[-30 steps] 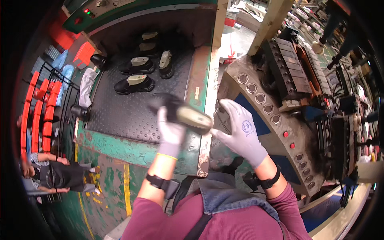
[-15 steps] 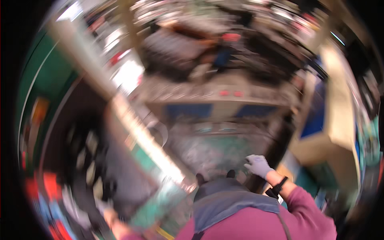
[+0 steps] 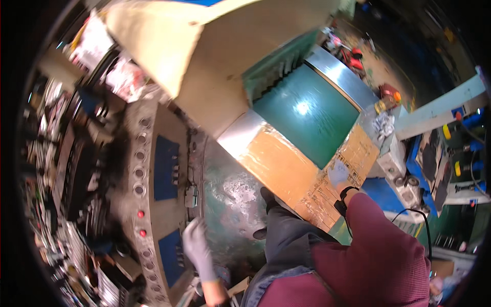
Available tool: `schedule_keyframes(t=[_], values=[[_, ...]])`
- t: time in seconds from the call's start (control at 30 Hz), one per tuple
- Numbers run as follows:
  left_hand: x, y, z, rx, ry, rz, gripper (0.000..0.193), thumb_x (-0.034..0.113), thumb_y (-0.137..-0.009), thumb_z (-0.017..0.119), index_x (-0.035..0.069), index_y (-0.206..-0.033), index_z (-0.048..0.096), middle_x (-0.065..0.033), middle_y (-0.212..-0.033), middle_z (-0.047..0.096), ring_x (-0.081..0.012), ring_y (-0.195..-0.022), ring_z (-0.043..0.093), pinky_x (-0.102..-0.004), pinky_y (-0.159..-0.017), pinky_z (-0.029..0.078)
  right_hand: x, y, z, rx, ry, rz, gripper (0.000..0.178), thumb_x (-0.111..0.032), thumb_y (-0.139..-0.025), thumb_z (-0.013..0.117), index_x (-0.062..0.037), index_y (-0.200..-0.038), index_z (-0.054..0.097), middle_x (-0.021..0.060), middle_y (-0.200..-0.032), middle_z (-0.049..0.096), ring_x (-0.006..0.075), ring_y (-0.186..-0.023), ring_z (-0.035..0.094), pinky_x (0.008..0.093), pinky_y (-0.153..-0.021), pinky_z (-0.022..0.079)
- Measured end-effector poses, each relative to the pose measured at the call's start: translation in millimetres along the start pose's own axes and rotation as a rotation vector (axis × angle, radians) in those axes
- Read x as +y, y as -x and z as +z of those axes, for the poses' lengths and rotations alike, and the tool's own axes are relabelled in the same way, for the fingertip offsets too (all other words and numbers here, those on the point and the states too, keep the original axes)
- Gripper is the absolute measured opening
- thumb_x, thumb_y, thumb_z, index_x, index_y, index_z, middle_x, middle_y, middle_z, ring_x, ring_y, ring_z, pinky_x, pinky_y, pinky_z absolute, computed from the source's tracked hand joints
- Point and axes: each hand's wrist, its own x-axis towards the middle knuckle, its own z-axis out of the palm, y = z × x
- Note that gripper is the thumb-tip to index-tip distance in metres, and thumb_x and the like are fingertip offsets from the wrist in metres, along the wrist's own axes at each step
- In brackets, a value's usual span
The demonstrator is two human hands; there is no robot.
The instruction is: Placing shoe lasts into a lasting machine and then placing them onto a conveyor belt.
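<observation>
My left hand [image 3: 198, 246], in a pale glove, hangs in the air beside the long grey control panel [image 3: 145, 169] with its round dials and red buttons. Its fingers are slightly blurred but look loosely extended, and no object shows in them. My right hand [image 3: 338, 174], gloved too and with a black band on its wrist, is over the taped cardboard [image 3: 284, 158] at the near edge of a machine. Its fingers are stretched out and hold nothing visible; whether they touch the cardboard I cannot tell. Just beyond lies a smooth green conveyor belt [image 3: 312, 115].
A large beige machine housing [image 3: 220, 66] rises above the belt, with a dark green strip curtain [image 3: 279, 69] at its opening. At the right stand a pale blue beam [image 3: 442, 112] and a bottle with an orange cap [image 3: 386, 104]. Cluttered metal parts [image 3: 66, 169] fill the far left.
My view has swung right, bringing the green belt and beige housing to the middle. My right hand is now over the cardboard; my left hand has come in beside the control panel.
</observation>
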Motion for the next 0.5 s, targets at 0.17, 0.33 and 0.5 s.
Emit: schedule_keyframes(t=[0.17,0.33,0.5], values=[[4.8,-125.0,290.7,-0.862,-0.195,0.341,0.025,0.013,-0.096,0.058,0.001,-0.116,0.065,-0.0128,-0.114,0.066,-0.023,-0.109,0.063,-0.0332,-0.096,0.048,29.3,-20.3,19.8,0.145,-0.274,0.093,0.059,-0.029,-0.088,0.063,-0.0022,-0.138,0.047,0.0203,-0.135,0.052,0.036,-0.126,0.048,0.0466,-0.107,0.037],[0.2,-259.3,478.8,-0.626,-0.342,0.545,0.041,0.026,-0.094,0.061,-0.002,-0.124,0.059,-0.0129,-0.119,0.064,-0.0235,-0.113,0.059,-0.0349,-0.1,0.045,35.0,-21.7,66.4,0.332,-0.333,-0.028,0.059,-0.028,-0.09,0.06,-0.0008,-0.14,0.045,0.023,-0.141,0.047,0.0395,-0.133,0.042,0.0504,-0.113,0.029],[26.5,-390.8,548.2,-0.317,-0.886,0.3,0.048,0.033,-0.091,0.058,-0.002,-0.122,0.062,-0.0243,-0.119,0.064,-0.033,-0.115,0.06,-0.0404,-0.098,0.048,31.9,-24.7,65.8,0.291,-0.361,0.011,0.058,-0.023,-0.09,0.056,0.0003,-0.141,0.044,0.0243,-0.141,0.046,0.0416,-0.135,0.039,0.0516,-0.115,0.026]])
